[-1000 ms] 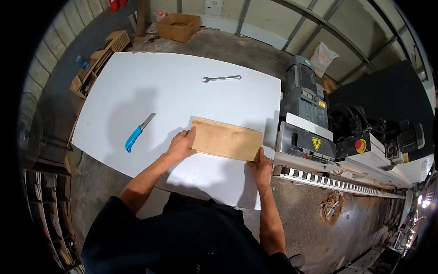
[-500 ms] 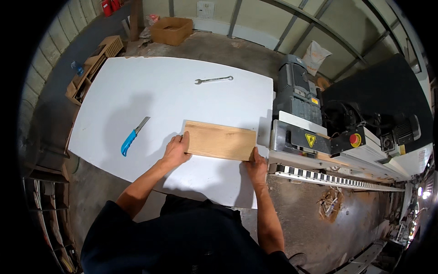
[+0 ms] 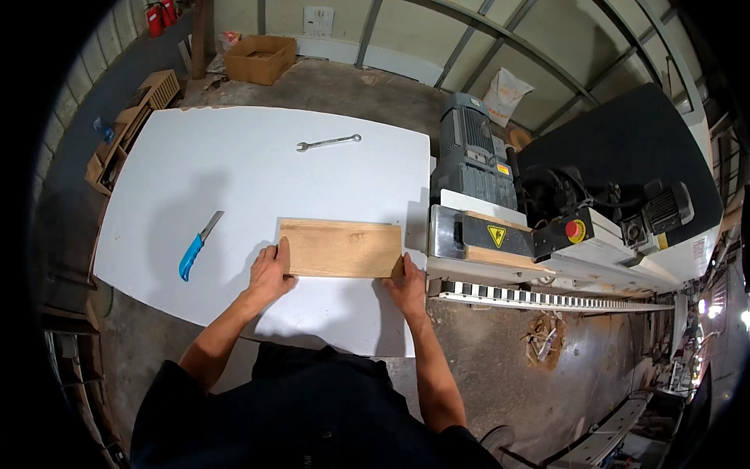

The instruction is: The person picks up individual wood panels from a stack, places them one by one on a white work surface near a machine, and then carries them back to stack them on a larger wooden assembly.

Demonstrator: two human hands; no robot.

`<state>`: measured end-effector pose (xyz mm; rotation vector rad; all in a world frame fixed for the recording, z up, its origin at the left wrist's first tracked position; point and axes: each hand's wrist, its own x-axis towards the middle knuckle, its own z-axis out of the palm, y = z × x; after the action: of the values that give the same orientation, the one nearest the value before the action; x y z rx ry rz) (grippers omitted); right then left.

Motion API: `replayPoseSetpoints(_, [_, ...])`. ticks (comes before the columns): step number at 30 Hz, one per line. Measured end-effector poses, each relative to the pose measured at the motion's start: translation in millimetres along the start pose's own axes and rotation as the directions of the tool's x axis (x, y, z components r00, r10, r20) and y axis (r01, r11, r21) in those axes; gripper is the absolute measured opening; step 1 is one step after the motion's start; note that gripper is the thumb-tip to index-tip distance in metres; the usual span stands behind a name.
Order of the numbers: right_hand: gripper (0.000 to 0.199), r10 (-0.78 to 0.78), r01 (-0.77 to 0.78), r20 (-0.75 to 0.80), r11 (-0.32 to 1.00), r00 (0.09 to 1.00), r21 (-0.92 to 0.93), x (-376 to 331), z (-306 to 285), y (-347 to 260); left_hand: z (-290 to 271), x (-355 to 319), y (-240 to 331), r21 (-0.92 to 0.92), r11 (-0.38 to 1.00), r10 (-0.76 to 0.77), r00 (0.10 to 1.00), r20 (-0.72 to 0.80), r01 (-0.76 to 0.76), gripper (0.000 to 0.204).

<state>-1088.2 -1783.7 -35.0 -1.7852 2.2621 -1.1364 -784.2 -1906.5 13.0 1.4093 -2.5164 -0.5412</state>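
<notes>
Left hand and right hand, partly closed, grip a wooden board by opposite ends over the tabletop; left of the board lies a knife; right, a machine bears a yellow triangular warning label.

A flat, light brown wood board is held by its short ends, stretched left to right over the white table.

The wrench and motorised machine (red button included) show a workshop.
</notes>
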Motion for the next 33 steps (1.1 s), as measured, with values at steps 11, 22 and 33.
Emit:
replayPoseSetpoints(11, [0.04,0.746,-0.128,0.454,-0.453,0.488,0.882,57,-22,-3,-14,3,50,-0.391,0.912,0.059,0.983,-0.174,-0.124,0.059])
replayPoseSetpoints(22, [0.009,0.647,-0.485,0.477,-0.184,0.595,0.855,20,7,-53,43,57,96,-0.885,0.463,0.177,0.972,0.156,0.058,0.023])
replayPoseSetpoints(33, [0.019,0.667,-0.435,0.391,-0.111,0.634,0.894,10,-10,-54,9,27,24,-0.943,0.103,-0.233,0.929,0.286,0.316,0.02])
